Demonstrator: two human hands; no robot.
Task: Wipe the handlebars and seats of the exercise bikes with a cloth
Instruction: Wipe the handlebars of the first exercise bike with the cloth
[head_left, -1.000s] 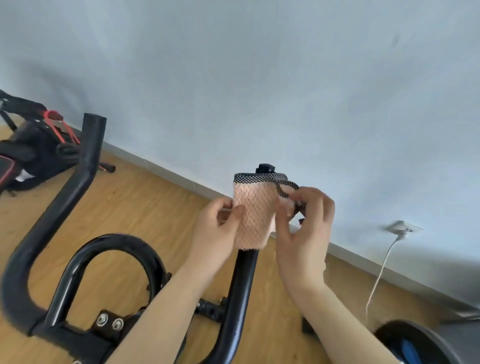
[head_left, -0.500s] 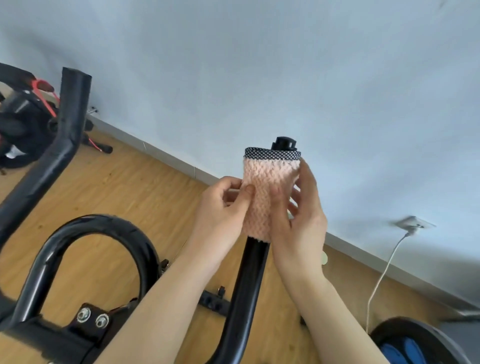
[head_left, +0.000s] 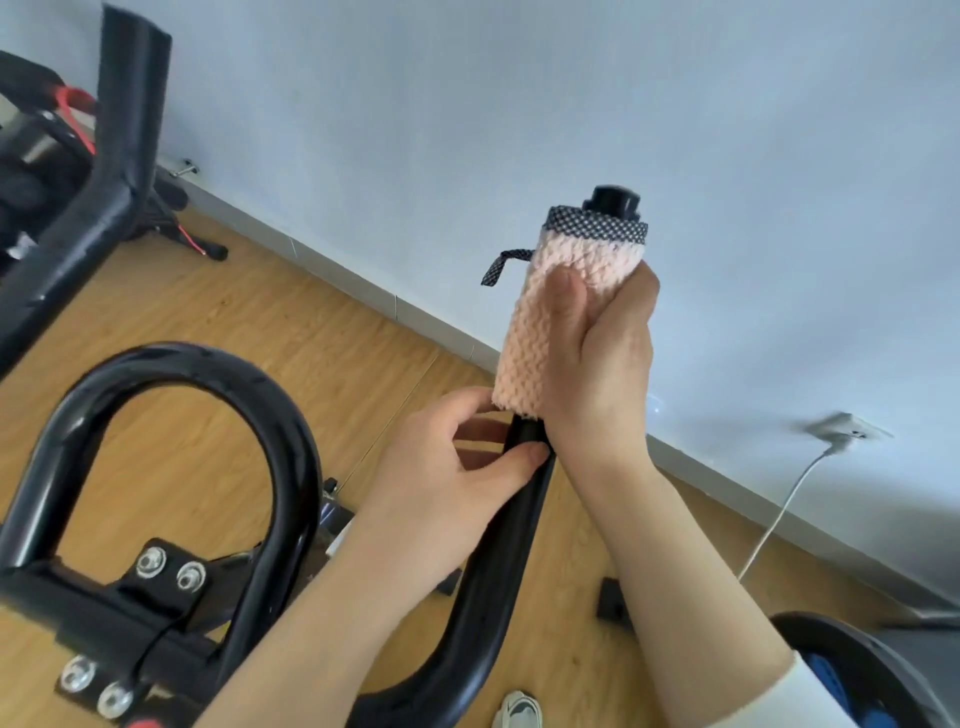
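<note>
A pink waffle cloth (head_left: 540, 332) with a dotted black hem is wrapped round the upright right end of the black handlebar (head_left: 498, 561), whose black end cap shows above the hem. My right hand (head_left: 602, 358) grips the cloth around the bar, thumb lying up its front. My left hand (head_left: 457, 483) holds the bare bar just below the cloth, thumb and fingers around it. The handlebar's middle loop (head_left: 280, 447) curves at the lower left and its left end (head_left: 130, 114) rises at the upper left.
A second black and red exercise bike (head_left: 36, 156) stands by the wall at far left. A wall socket (head_left: 847, 428) with a white cable is at the right. A dark round object (head_left: 878, 670) sits at the bottom right. Wooden floor lies below.
My right hand has closed fully round the cloth on the bar. My left hand has let go of the cloth and dropped to grip the bare bar below it.
</note>
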